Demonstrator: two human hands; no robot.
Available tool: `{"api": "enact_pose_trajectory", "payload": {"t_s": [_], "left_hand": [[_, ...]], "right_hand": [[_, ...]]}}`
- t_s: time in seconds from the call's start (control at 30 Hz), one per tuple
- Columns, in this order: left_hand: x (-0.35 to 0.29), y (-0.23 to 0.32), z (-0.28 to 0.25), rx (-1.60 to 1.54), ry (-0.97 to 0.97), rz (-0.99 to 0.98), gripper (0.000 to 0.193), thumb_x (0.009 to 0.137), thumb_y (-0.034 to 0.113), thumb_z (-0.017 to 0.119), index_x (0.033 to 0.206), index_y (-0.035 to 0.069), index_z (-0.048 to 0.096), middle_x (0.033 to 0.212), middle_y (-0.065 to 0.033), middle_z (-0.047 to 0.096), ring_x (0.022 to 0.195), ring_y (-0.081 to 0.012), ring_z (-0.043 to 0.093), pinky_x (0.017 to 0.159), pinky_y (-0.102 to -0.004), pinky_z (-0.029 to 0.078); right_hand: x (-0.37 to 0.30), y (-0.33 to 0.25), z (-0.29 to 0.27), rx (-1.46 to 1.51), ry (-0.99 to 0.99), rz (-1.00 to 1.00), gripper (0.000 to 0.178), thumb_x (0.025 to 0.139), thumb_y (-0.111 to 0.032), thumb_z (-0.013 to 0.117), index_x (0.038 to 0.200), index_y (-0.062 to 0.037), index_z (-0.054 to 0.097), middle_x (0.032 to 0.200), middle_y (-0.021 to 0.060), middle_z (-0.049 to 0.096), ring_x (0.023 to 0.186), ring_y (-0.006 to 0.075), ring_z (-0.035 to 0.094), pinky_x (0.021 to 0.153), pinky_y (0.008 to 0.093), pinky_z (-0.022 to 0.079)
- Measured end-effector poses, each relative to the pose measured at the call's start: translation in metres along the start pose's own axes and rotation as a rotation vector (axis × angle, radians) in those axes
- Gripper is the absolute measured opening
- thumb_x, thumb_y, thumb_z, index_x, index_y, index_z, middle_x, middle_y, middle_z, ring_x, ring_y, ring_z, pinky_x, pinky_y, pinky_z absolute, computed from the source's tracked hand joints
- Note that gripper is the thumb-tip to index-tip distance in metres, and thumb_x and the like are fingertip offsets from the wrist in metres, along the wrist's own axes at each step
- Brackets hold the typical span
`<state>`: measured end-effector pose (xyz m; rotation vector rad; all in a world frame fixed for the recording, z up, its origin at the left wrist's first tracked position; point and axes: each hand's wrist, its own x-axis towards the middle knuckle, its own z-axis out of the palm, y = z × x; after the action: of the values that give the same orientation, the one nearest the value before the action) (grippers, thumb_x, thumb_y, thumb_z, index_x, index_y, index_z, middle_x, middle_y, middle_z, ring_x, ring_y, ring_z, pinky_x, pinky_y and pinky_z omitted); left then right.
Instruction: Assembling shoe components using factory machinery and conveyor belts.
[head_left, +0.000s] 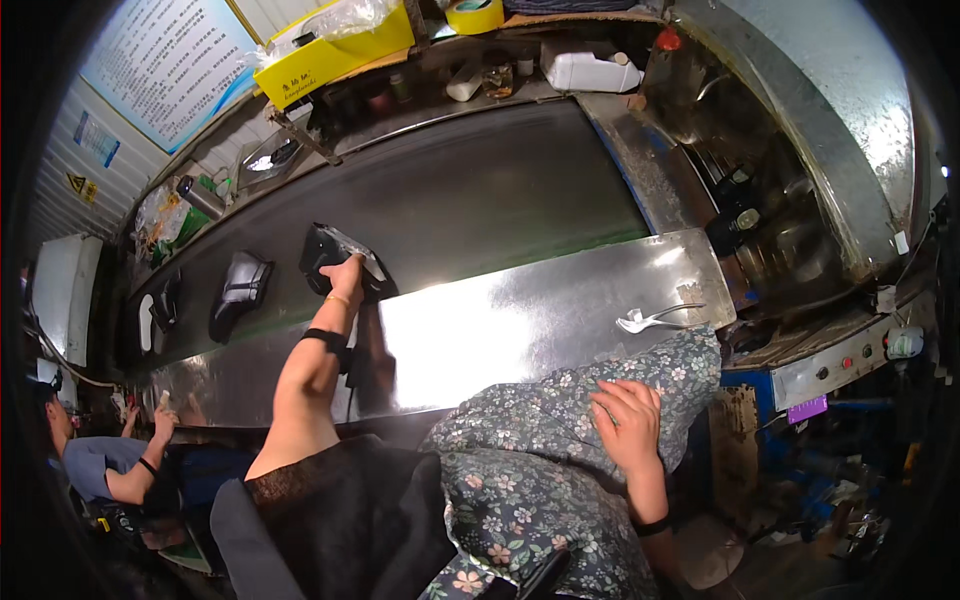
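My left arm reaches out over the dark conveyor belt [480, 180]. At its end my left hand [345, 276] is closed on a black boot [318, 245], whose pale sole edge faces up and to the right. Farther left on the belt stand another black boot [240, 288] and a smaller dark shoe piece [169, 300], beside a pale sole [146, 322]. My right hand [630, 420] hangs above the flowered apron [540, 440] on my lap, empty, its fingers loosely stretched. Nearest to it on the metal ledge [560, 300] lies a pair of pincers [655, 318].
Behind the belt a shelf carries a yellow box [335, 55], a white plastic jug [590, 70] and several jars. On the far left a co-worker [110, 465] sits at the same ledge. Machinery with a control panel [835, 370] stands on the right.
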<state>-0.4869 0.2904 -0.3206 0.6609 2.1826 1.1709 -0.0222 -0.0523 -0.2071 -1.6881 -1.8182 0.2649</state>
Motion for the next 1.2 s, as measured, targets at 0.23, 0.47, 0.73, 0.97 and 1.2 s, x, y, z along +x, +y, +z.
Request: {"api": "enact_pose_trajectory", "payload": {"t_s": [0.23,0.47,0.73,0.97,1.2], "left_hand": [[-0.187,0.085,-0.032,-0.446,-1.122,-0.189,0.04,0.09,0.017,0.061,0.126,0.0,0.052,0.112,-0.0142,0.066,0.095,-0.0251,0.069,0.084,-0.0369,0.058],[-0.393,0.108,-0.022,0.0,-1.885,0.876,0.108,0.076,0.02,0.082,0.156,0.0,0.013,0.159,-0.021,0.025,0.147,-0.0296,0.026,0.118,-0.0369,0.024],[-0.483,0.1,0.038,0.08,-2.021,1.159,0.102,0.071,0.031,0.088,0.151,0.007,0.031,0.153,-0.039,0.018,0.147,-0.0484,0.016,0.116,-0.0479,0.026],[-0.498,0.065,0.034,-0.111,-1.711,1.214,0.093,0.07,0.021,0.085,0.146,0.003,0.036,0.154,-0.0363,0.02,0.145,-0.0454,0.023,0.116,-0.047,0.025],[-0.499,0.063,0.041,-0.06,-1.752,1.225,0.088,0.072,0.02,0.085,0.144,0.004,0.037,0.153,-0.0389,0.017,0.144,-0.0498,0.022,0.116,-0.0487,0.027]], "right_hand": [[0.018,0.02,-0.034,0.583,-0.016,0.336,0.029,0.091,-0.01,0.067,0.119,-0.0035,0.064,0.115,0.0144,0.069,0.12,0.0235,0.058,0.1,0.039,0.046],[0.069,-0.016,-0.123,0.425,0.53,0.23,0.048,0.101,-0.023,0.058,0.141,-0.0006,0.045,0.137,0.0154,0.055,0.128,0.0222,0.05,0.107,0.032,0.037],[-0.039,-0.036,-0.108,0.494,0.217,0.383,0.047,0.091,-0.006,0.066,0.136,-0.0006,0.051,0.135,0.0149,0.058,0.128,0.023,0.053,0.106,0.0334,0.042],[-0.042,-0.026,-0.105,0.297,0.298,0.276,0.042,0.09,-0.007,0.064,0.131,-0.0011,0.056,0.132,0.0217,0.058,0.126,0.0339,0.055,0.103,0.0384,0.045],[-0.055,-0.019,-0.093,0.455,0.38,0.353,0.046,0.09,-0.007,0.065,0.135,-0.0023,0.054,0.137,0.0193,0.056,0.127,0.0307,0.055,0.104,0.0366,0.044]]}}
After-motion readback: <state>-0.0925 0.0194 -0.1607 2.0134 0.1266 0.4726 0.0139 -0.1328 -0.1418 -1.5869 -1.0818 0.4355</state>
